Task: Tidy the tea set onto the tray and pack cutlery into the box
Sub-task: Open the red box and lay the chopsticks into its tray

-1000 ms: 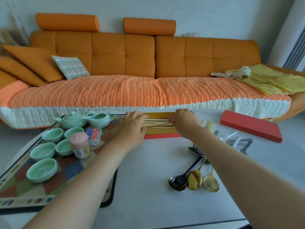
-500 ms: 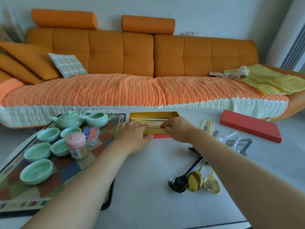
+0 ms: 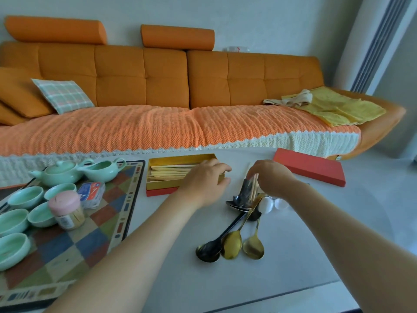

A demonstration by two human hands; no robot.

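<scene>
Resting on the box (image 3: 158, 188) rim, left hand (image 3: 204, 179) lies loosely curled while right hand (image 3: 269, 177) pinches chopsticks (image 3: 254, 188).

1. My left hand (image 3: 204, 182) covers the right end of the box (image 3: 158, 190) and the tips of the chopsticks (image 3: 169, 171) lying in it.
2. My right hand (image 3: 269, 177) hides the upper ends of the sticks (image 3: 254, 188) it pinches; how many it holds I cannot tell.
3. The spoon handles (image 3: 244, 216) cross in a heap under that hand, too tangled to count.
4. The tray (image 3: 126, 213) and the nearest cups (image 3: 12, 249) run off the left edge.
5. The label on the pink-capped jar (image 3: 67, 211) is too small to read.
</scene>
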